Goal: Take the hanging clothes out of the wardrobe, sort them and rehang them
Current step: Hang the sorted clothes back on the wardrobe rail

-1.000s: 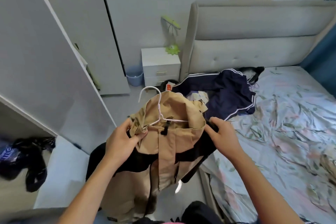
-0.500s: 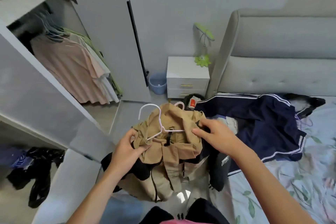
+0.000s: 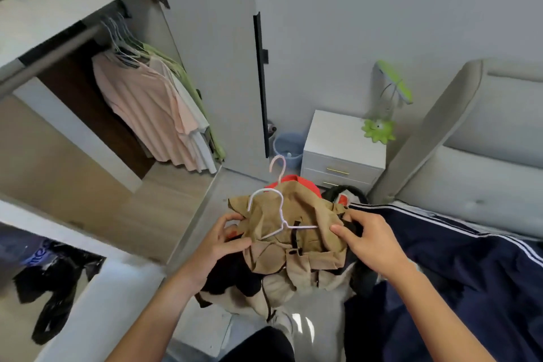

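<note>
1. Holding a tan garment (image 3: 296,232) on a white hanger (image 3: 280,216) in front of the body, above the edge of the bed (image 3: 484,288). Left hand (image 3: 219,239) grips the left shoulder fabric, fingers curled into it; right hand (image 3: 371,241) pinches the right shoulder, fingers bent over the cloth.
2. Step in hand, as judged: seating the garment squarely on the hanger before rehanging.
3. To do it well: pull both shoulders evenly outward so the collar centres under the hook; tuck the dark lining; keep the hook free to catch the rail.
4. Wardrobe (image 3: 205,38) stands open at left; its rail (image 3: 53,53) carries hung clothes (image 3: 152,105).
5. Counts: hands 2; hangers near the hands 2 (the white one, plus a pink hanger (image 3: 277,166) just behind); hung garments at least 3 by colour (peach, white, green), exact number unclear; navy jacket (image 3: 470,258) on bed 1.
</note>
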The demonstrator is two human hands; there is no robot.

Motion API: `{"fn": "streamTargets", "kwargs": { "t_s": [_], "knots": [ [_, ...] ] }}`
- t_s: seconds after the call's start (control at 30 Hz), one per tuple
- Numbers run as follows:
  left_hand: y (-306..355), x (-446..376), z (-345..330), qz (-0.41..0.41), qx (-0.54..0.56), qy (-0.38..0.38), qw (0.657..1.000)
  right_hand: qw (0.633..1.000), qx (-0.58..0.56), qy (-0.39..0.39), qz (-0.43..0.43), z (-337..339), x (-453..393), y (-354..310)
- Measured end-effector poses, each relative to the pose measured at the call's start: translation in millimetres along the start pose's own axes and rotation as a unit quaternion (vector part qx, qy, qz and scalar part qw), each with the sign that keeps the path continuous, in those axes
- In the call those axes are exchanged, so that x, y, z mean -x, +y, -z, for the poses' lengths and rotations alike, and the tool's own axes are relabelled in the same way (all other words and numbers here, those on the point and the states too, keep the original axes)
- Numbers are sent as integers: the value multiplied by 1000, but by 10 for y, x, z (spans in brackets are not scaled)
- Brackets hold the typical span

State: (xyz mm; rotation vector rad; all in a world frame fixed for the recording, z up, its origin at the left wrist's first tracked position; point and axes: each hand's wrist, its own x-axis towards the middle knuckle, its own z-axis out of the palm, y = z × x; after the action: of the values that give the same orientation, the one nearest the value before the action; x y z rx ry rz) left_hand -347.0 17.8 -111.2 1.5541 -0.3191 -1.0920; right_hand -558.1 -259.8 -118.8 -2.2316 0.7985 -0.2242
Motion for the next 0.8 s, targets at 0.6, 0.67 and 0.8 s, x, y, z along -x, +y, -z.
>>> {"fn": "streamTargets", "kwargs": {
  "t_s": [0.6, 0.67, 0.8],
  "knots": [
    [1206, -2016, 991, -66, 117, 373, 918, 993, -30, -89, 76, -295, -3204, -600],
    [1224, -2130, 1176, -59, 110, 411, 903, 988, -17, -111, 104, -389, -3529, -725],
    [1257, -2259, 1514, -27, 79, 446, 891, 973, -16, -166, 162, -543, -4081, -974]
  ]
}}
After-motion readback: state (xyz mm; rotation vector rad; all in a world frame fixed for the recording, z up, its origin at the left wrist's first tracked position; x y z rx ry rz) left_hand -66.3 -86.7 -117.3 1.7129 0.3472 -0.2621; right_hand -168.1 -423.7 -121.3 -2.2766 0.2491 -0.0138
